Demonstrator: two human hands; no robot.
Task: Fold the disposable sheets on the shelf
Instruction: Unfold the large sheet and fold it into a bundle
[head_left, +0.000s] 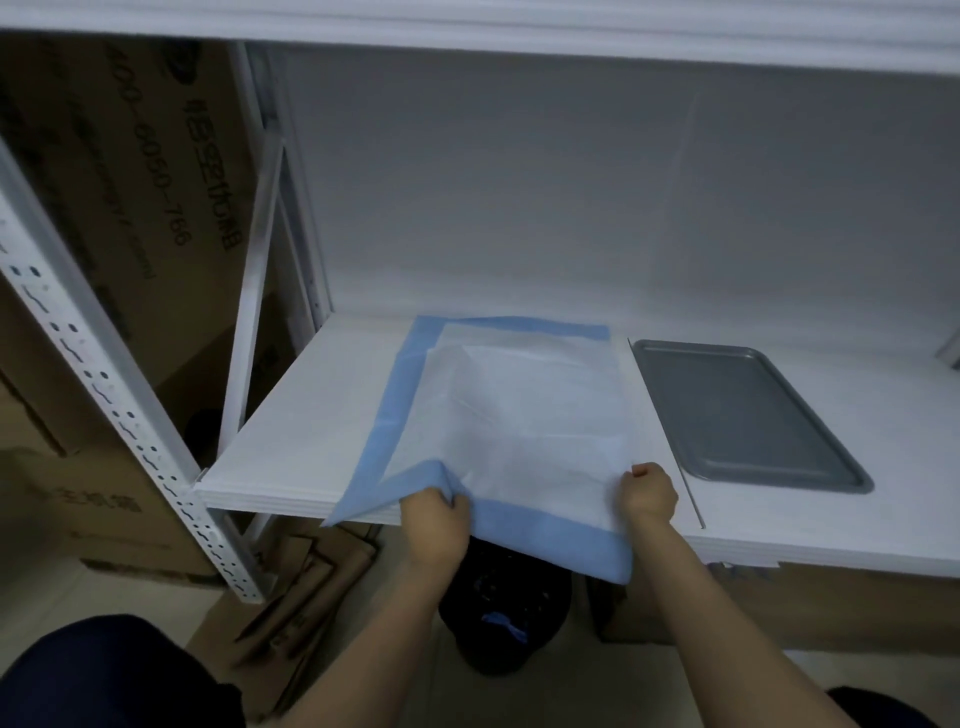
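Lying spread on the white shelf (311, 415): a disposable sheet (519, 415), white with a blue border, its near edge hanging over the shelf's front lip. Pinching the near-left part of that edge, the left hand (436, 525), fingers curled round a raised blue fold. Gripping the near-right side of the sheet, the right hand (649, 493), fingers curled at the white edge. Just right of the sheet, flat on the same shelf and apart from it, a grey metal tray (743, 415). Behind the perforated white shelf post (104, 374) on the left, printed cardboard boxes (130, 182). Below the shelf, on the floor, a dark bin (498, 613).
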